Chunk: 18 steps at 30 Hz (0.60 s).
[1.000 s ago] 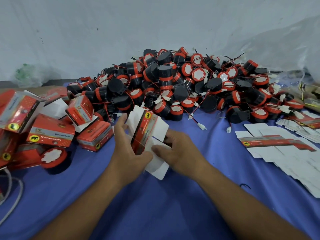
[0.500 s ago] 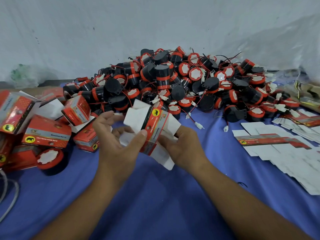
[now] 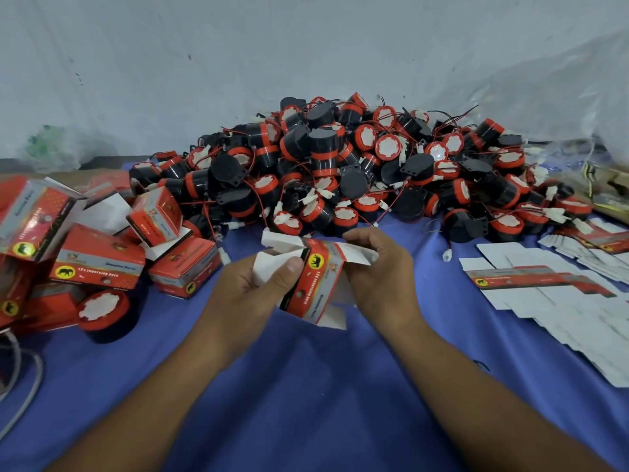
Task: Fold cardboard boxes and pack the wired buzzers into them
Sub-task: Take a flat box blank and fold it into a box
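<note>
Now grips a half-folded red-and-white printed cardboard box (image 3: 315, 284) from both sides, near the middle of the view: left hand (image 3: 252, 284) pinching with the thumb on the printed face, right hand (image 3: 377, 267) curled round a white end flap. Holds it over the blue cloth surface (image 3: 306, 386), probably to keep the flaps free for tucking. Behind, within easy reach, a big heap of black-and-red round wired buzzers (image 3: 340, 172); left, finished red boxes (image 3: 98, 264); right, flat white box blanks (image 3: 544, 301). Beyond, a pale grey wall (image 3: 306, 46).
</note>
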Tool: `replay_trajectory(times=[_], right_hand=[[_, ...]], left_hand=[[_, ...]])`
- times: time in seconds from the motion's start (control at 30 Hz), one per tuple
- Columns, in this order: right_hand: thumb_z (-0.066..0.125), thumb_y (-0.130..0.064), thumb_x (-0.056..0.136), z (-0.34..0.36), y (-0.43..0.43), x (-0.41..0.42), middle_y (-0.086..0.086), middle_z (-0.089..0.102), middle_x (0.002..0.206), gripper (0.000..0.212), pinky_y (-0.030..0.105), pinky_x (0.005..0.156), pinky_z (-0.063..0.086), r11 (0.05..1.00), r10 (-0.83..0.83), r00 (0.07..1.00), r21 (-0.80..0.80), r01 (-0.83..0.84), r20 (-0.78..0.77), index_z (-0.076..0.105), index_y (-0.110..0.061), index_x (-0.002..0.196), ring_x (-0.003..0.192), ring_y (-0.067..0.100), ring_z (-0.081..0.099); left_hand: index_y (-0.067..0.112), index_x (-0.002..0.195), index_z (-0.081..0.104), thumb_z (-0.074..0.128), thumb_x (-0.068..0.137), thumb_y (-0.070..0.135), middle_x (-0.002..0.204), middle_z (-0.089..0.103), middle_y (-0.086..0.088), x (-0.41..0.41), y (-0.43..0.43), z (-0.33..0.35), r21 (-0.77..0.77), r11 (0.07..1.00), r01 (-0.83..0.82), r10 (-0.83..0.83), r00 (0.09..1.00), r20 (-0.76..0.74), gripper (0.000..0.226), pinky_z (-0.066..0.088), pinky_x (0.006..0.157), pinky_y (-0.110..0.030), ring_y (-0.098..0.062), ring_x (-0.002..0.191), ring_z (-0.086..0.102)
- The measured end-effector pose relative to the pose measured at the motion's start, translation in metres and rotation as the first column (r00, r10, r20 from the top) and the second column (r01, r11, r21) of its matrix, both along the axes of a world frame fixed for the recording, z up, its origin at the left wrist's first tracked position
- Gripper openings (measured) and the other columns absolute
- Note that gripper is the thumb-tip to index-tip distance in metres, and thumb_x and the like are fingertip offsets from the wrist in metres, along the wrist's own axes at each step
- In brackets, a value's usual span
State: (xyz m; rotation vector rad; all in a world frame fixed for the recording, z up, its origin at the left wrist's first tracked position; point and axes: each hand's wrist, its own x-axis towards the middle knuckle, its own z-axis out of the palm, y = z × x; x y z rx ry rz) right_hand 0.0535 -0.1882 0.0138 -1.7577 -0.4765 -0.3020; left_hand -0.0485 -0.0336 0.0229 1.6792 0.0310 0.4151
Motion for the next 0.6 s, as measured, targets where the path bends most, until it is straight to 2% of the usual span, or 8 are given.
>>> replay_trajectory(times=[0.07,0.13,0.2,0.23,0.27,0.4,0.5,0.6], right_hand=[[0.073,-0.007,0.085,0.004,-0.006,0.002,-0.021,0.065,0.094,0.032,0.021,0.079,0.051,0.983,0.119,0.992,-0.146,-0.114,0.028,0.067,-0.029,0.108,0.088,0.001,0.061],[0.072,-0.010,0.089,0.010,-0.018,0.005,-0.019,0.060,0.116,0.057,0.026,0.093,0.049,0.837,0.440,0.890,-0.304,-0.454,-0.119,0.051,-0.035,0.135,0.106,0.004,0.059],[0.071,-0.017,0.090,0.017,-0.028,0.005,-0.018,0.053,0.136,0.077,0.029,0.104,0.046,0.593,0.681,0.643,-0.251,-0.765,-0.351,0.032,-0.046,0.149,0.124,0.005,0.052],[0.070,-0.022,0.091,0.019,-0.031,0.003,-0.016,0.052,0.139,0.079,0.032,0.105,0.046,0.524,0.746,0.538,-0.153,-0.838,-0.392,0.027,-0.049,0.151,0.128,0.010,0.052],[0.069,-0.029,0.091,0.020,-0.030,0.000,-0.013,0.053,0.139,0.075,0.035,0.104,0.048,0.519,0.776,0.506,-0.076,-0.852,-0.377,0.028,-0.049,0.150,0.127,0.014,0.054],[0.070,-0.038,0.086,0.016,-0.010,-0.014,-0.008,0.060,0.126,0.048,0.051,0.088,0.056,0.712,0.676,0.709,-0.070,-0.699,-0.203,0.055,-0.046,0.131,0.102,0.018,0.066],[0.064,-0.025,0.088,0.009,0.000,-0.016,0.001,0.065,0.121,0.041,0.044,0.086,0.056,0.757,0.651,0.739,0.085,-0.647,-0.172,0.063,-0.048,0.122,0.097,0.015,0.066],[0.060,-0.019,0.090,0.008,0.004,-0.012,0.010,0.067,0.123,0.040,0.043,0.095,0.055,0.762,0.625,0.763,0.337,-0.553,-0.162,0.065,-0.039,0.124,0.109,0.022,0.066]], left_hand=[[0.030,0.085,0.075,0.071,0.080,0.049,0.081,0.075,0.010,-0.001,0.006,0.004,0.059,0.995,-0.078,0.075,0.996,0.049,0.020,0.053,0.059,-0.014,-0.005,0.075,0.072],[0.026,0.081,0.069,0.076,0.079,0.052,0.075,0.072,0.009,-0.001,0.019,0.009,0.173,0.967,-0.185,0.169,0.980,0.105,0.027,0.051,0.054,-0.017,-0.005,0.065,0.068],[0.028,0.082,0.064,0.069,0.071,0.052,0.076,0.069,0.009,-0.004,0.029,0.013,0.278,0.938,-0.207,0.178,0.976,0.124,0.027,0.053,0.052,-0.021,-0.007,0.063,0.065],[0.030,0.083,0.063,0.067,0.070,0.052,0.077,0.068,0.010,-0.005,0.032,0.014,0.315,0.930,-0.192,0.160,0.979,0.125,0.026,0.053,0.052,-0.022,-0.007,0.063,0.065],[0.031,0.083,0.063,0.066,0.069,0.051,0.076,0.068,0.010,-0.006,0.033,0.014,0.336,0.926,-0.173,0.140,0.983,0.122,0.024,0.053,0.051,-0.021,-0.007,0.063,0.065],[0.036,0.087,0.059,0.064,0.066,0.045,0.080,0.066,0.010,-0.006,0.031,0.013,0.343,0.932,-0.116,0.075,0.989,0.130,0.023,0.051,0.052,-0.022,-0.007,0.064,0.063],[0.039,0.113,0.043,0.067,0.066,0.038,0.111,0.059,0.006,-0.002,0.024,0.007,0.181,0.973,-0.146,0.106,0.972,0.211,0.052,0.056,0.070,-0.030,-0.013,0.096,0.063],[0.040,0.123,0.037,0.072,0.076,0.037,0.133,0.047,0.007,0.001,0.016,0.004,0.089,0.936,-0.342,0.306,0.911,0.278,0.059,0.050,0.087,-0.015,0.000,0.121,0.050]])
